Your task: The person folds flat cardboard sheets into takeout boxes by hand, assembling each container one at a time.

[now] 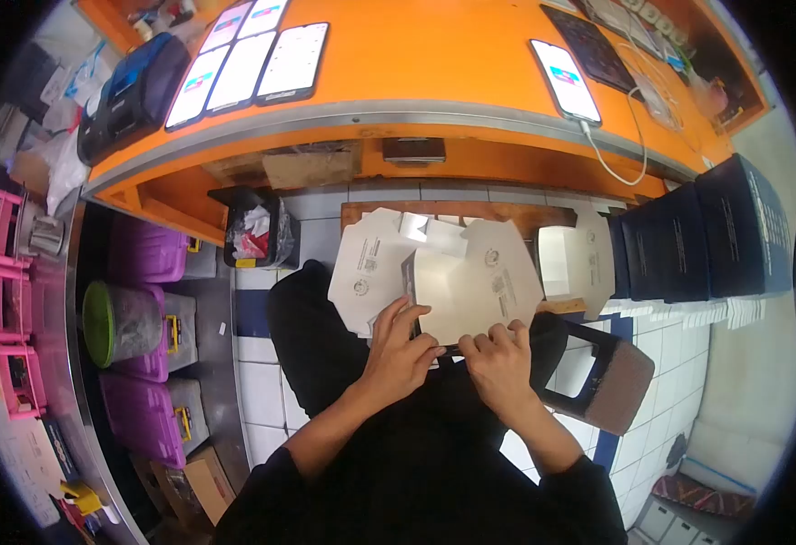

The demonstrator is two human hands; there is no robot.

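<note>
Your left hand (405, 352), right hand (499, 363): pinching near edge of carton (443, 295), flaps (505, 272) spread beyond grip. Edge-folding step; next move: even pressure.

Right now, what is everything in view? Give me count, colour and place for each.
Open carton: one, whitish inside, in the hands
Second carton: one, whitish, right of it
Desk: one, orange, ahead
Phones: five, lit screens, desk's left
Charging phone: one, white cable, desk's right
Boxes: several, dark blue, right
Stool: one, brown seat, right
Waste bin: one, black, under desk
Containers: three, purple and clear, left
Tub: one, green, left
Baskets: several, pink, far left
Left hand, right hand: bare, on carton's near edge
</note>
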